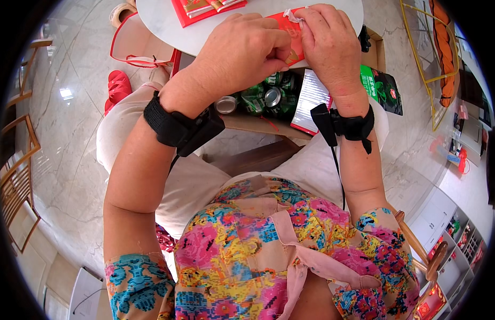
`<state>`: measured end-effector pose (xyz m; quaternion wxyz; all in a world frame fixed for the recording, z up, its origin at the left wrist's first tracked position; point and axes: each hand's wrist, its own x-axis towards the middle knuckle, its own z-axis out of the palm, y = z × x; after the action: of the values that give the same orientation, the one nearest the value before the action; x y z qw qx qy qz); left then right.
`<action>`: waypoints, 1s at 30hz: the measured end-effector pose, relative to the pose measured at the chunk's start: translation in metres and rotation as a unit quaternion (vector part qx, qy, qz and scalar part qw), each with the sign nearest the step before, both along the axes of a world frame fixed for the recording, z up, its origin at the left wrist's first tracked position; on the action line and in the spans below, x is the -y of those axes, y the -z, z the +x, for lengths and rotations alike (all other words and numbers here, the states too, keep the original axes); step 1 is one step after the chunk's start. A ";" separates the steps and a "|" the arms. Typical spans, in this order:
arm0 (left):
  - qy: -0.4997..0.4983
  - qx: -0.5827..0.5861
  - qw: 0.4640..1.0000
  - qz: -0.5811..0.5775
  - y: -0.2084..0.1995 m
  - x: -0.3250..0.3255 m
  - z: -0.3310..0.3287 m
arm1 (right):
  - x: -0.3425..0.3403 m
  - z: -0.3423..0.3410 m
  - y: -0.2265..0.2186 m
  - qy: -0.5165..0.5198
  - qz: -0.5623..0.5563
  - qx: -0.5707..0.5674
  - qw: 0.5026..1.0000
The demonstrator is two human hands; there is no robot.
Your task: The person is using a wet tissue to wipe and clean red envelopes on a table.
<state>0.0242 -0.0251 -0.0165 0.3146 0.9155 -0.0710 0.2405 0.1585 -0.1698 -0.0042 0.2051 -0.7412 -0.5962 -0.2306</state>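
Note:
A red packet with gold print (294, 38) is between my hands at the near edge of the white round table (167, 29). My left hand (242, 47) is closed over the packet's left side, thumb and fingers curled together; what they pinch is hidden. On the right side, my right hand (333, 45) grips the packet with bent fingers and thumb at its edge. A crumpled whitish scrap (293, 17) shows by the right fingertips on the packet's top.
More red and gold packets (207, 9) lie farther back on the table. Below my hands is a cardboard box (252, 126) holding green cans (252, 100) and a white-and-red carton (310, 101). A green-black pouch (383, 89) is at right. A red-edged bag (140, 42) stands at left.

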 end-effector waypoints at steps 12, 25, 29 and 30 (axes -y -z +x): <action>-0.014 0.026 1.000 0.000 0.007 0.003 0.001 | 0.000 -0.002 -0.004 0.010 -0.019 -0.003 1.000; -0.016 0.028 0.999 0.002 0.007 0.003 0.000 | 0.000 -0.002 -0.002 0.006 -0.005 -0.004 1.000; -0.015 0.016 1.000 0.001 0.007 0.003 0.001 | 0.000 -0.002 -0.001 0.000 -0.001 -0.005 1.000; -0.015 0.015 1.000 0.002 0.007 0.003 0.001 | 0.000 -0.002 -0.002 -0.001 0.001 -0.007 1.000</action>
<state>0.0251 -0.0281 -0.0233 0.3077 0.9135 -0.0626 0.2585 0.1568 -0.1697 -0.0025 0.2102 -0.7417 -0.5956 -0.2257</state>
